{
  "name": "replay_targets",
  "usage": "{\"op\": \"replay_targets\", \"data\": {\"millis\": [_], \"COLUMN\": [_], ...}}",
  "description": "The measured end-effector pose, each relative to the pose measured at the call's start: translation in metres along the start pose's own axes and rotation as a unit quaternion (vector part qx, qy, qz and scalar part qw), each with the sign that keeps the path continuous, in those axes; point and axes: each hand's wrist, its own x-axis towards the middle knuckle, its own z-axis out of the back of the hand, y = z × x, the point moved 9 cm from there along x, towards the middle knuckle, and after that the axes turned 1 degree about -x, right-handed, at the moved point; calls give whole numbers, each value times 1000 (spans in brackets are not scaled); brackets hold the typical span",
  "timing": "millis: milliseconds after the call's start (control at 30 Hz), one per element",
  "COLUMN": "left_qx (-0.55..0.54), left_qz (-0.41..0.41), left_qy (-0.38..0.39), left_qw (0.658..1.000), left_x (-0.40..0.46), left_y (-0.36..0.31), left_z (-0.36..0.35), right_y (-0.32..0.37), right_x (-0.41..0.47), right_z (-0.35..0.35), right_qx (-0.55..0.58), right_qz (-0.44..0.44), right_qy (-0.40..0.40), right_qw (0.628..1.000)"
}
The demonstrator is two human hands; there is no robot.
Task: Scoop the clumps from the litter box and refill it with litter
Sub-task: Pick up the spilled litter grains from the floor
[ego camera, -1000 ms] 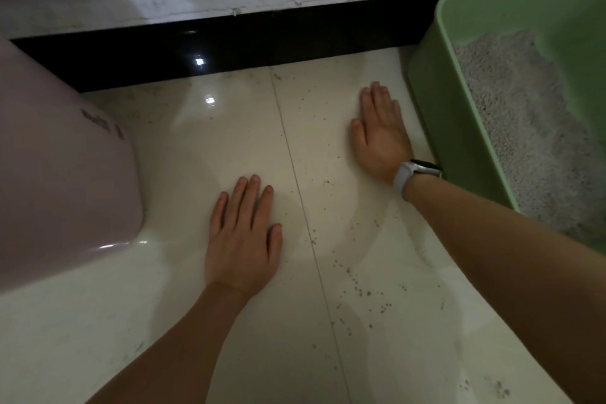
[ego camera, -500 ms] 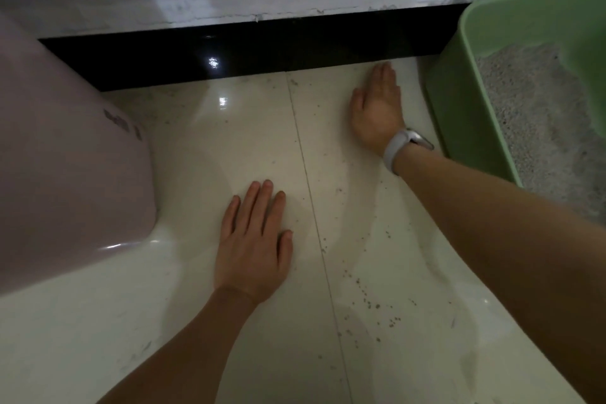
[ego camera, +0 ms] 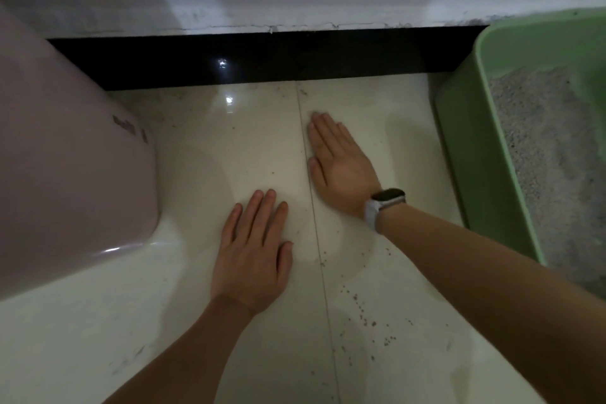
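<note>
Leftward and back from the wall slid the right hand [ego camera: 342, 165] (fingers flat, holding nothing) — left hand [ego camera: 251, 254] beside it, likewise flat on the floor [ego camera: 229, 147]; litter box [ego camera: 465, 154] to its right.

Both hands flat on tile floor [ego camera: 249, 141] — left hand [ego camera: 252, 256], right hand [ego camera: 341, 167], green litter box [ego camera: 472, 147] rightward

The green litter box [ego camera: 492, 154], right of the right hand [ego camera: 341, 167], ran off the right edge — only its left wall and part of the grey litter [ego camera: 544, 147] showed, too grainy to pick out clumps. The pink container [ego camera: 65, 154], left of the left hand [ego camera: 252, 252], was cut by the left edge; its dark marking [ego camera: 126, 125] was too blurred to read.
</note>
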Motion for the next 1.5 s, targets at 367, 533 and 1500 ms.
{"op": "replay_targets", "data": {"millis": [367, 533, 1500], "left_qx": [9, 4, 3], "left_qz": [-2, -3, -5], "left_qy": [8, 1, 3], "left_qw": [1000, 1000, 1000], "left_x": [0, 1, 0], "left_y": [1, 0, -1], "left_z": [-1, -1, -2], "right_y": [14, 20, 6], "right_x": [57, 60, 64], "right_z": [20, 12, 21], "right_qx": [-45, -42, -90], "right_qz": [82, 74, 95], "right_qy": [29, 35, -1], "right_qw": [995, 996, 991]}}
